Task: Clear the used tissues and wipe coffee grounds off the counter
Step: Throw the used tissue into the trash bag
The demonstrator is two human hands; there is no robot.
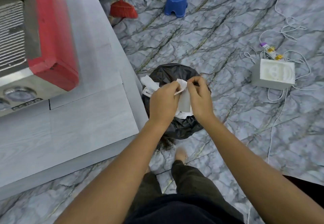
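Both my hands hover over a bin lined with a black bag (168, 73) on the floor, just right of the grey counter (73, 118). My left hand (164, 101) is closed around white used tissues (184, 99), with one piece sticking out to the left (148, 81). My right hand (198, 95) pinches the top of the same tissue with thumb and fingertips. A strip of tissue hangs down between the two hands above the bag's opening. More white paper lies inside the bag under my hands.
A red and steel coffee machine (50, 36) stands on the counter at the left. On the marble-patterned floor are a blue stool (176, 1), a red broom (123, 10), a white box (273, 74) and a power strip with loose white cables (270, 51). My foot (180, 153) stands before the bin.
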